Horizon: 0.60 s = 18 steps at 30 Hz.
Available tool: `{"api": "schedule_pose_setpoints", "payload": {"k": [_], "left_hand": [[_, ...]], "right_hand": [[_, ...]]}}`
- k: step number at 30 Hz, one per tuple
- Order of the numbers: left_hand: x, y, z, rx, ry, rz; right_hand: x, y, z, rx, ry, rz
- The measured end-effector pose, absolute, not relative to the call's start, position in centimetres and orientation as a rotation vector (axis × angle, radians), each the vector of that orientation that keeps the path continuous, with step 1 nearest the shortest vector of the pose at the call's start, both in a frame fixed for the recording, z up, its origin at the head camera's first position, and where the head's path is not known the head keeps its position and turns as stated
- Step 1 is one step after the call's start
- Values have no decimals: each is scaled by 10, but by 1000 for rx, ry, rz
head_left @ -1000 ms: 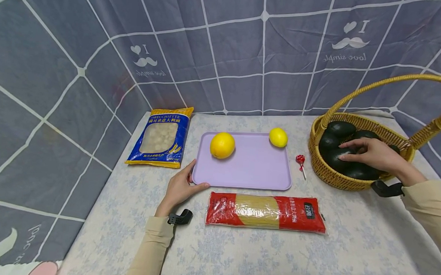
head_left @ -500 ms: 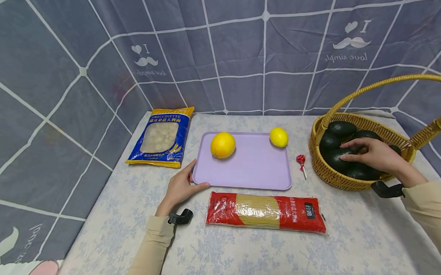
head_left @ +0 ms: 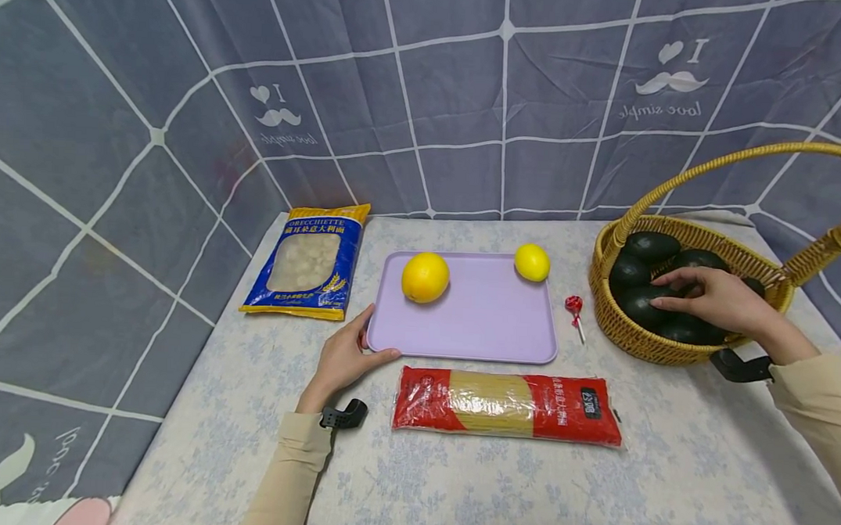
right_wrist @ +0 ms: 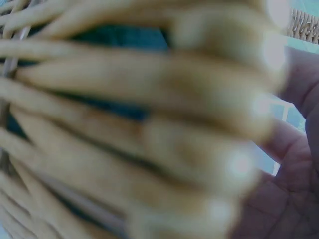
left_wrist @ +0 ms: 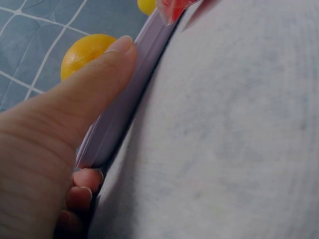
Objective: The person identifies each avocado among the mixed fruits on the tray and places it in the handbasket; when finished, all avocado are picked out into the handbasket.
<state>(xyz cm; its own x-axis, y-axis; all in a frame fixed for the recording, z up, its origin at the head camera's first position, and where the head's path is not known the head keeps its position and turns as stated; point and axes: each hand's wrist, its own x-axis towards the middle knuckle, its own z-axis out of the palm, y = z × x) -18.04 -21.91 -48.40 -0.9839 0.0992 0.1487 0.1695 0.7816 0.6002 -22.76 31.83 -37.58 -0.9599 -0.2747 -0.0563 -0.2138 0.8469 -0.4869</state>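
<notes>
My left hand (head_left: 342, 361) holds the near left corner of a lilac tray (head_left: 473, 339). The thumb lies along its front edge, and in the left wrist view curled fingertips (left_wrist: 87, 177) show at the corner. On the tray are an orange (head_left: 425, 278) and, at the far right corner, a lemon (head_left: 532, 263). My right hand (head_left: 722, 299) reaches into a wicker basket (head_left: 615, 334) of several dark green avocados. Its relaxed fingers and thumb rest on the near avocado (head_left: 633, 305). Wicker strands (right_wrist: 124, 89) block most of the right wrist view.
A red spaghetti packet (head_left: 495, 404) lies in front of the tray. The blue orecchiette bag (head_left: 304, 261) is at the left. Between tray and basket lies a red lollipop (head_left: 573, 308). The tall basket handle (head_left: 742, 155) arches over the right side; a grey curtain (head_left: 463, 100) hangs behind.
My right hand has shifted very slightly to the right over the avocados. The left hand, the tray and the fruit on it stay where they were.
</notes>
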Motion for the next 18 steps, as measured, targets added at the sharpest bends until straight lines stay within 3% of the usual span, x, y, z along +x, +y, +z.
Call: {"api": "schedule_pose_setpoints", "payload": {"k": [18], "left_hand": [[-180,-220,-485,-227,-2855,-982]], "right_hand": [[-221,323,-376,-443,2965,-702]]}}
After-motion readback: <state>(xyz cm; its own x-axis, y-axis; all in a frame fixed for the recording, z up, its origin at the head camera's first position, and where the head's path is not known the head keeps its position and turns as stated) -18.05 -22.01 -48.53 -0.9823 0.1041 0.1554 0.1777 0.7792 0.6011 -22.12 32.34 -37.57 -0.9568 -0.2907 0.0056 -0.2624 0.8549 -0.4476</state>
